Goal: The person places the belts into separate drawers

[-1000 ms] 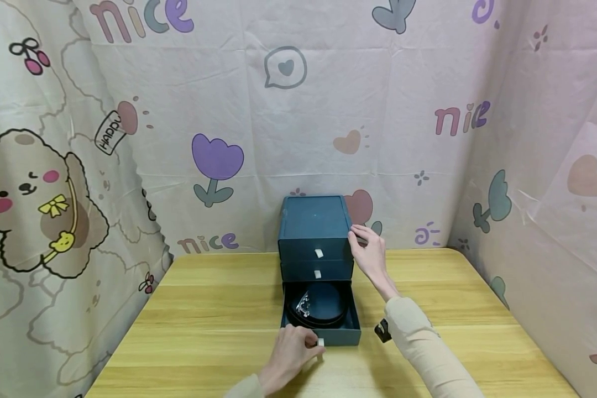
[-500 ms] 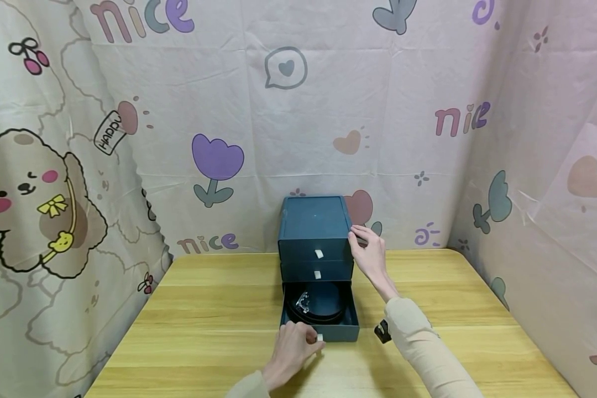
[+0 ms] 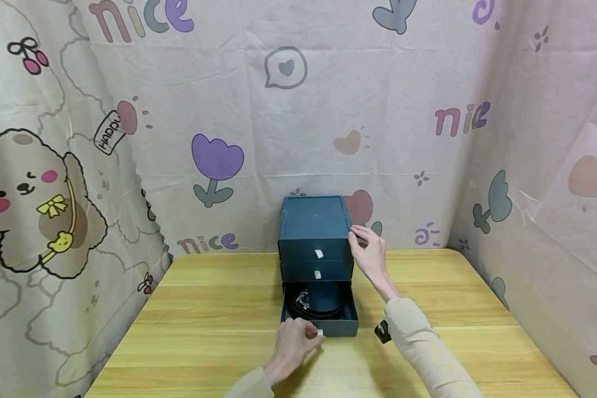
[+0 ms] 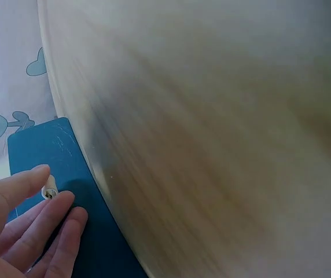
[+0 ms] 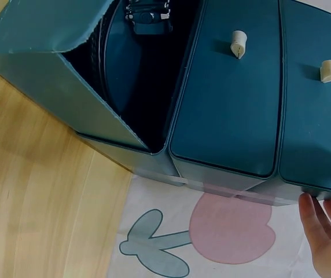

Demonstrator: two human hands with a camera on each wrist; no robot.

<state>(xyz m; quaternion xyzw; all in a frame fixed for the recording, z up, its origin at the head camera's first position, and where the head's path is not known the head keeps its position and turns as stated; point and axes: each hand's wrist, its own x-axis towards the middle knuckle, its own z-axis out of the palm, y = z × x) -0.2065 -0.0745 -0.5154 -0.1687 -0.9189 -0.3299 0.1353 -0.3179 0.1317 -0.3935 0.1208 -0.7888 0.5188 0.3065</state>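
A dark teal drawer box (image 3: 312,218) stands on the table, its lowest drawer (image 3: 340,328) pulled out toward me. Inside that drawer lies a coiled black belt (image 3: 338,309) with a shiny silver buckle (image 3: 303,299). My left hand (image 3: 291,345) is at the drawer's front, thumb and index finger on either side of its white pull tab (image 4: 50,188). At the upper right edge of the box, my right hand (image 3: 370,251) touches the side with its fingertips (image 5: 306,201). The upper drawers stay closed, each with a white tab (image 5: 328,71).
The wooden table (image 3: 219,309) reaches around the box on all sides. Behind it hangs a printed cloth (image 3: 318,110), which also runs along the left and right. A small black device (image 3: 382,331) sits by the right sleeve.
The lowest drawer has slid a little way back into the box with the belt in it. My left hand has moved forward with it; the right hand has held its place.
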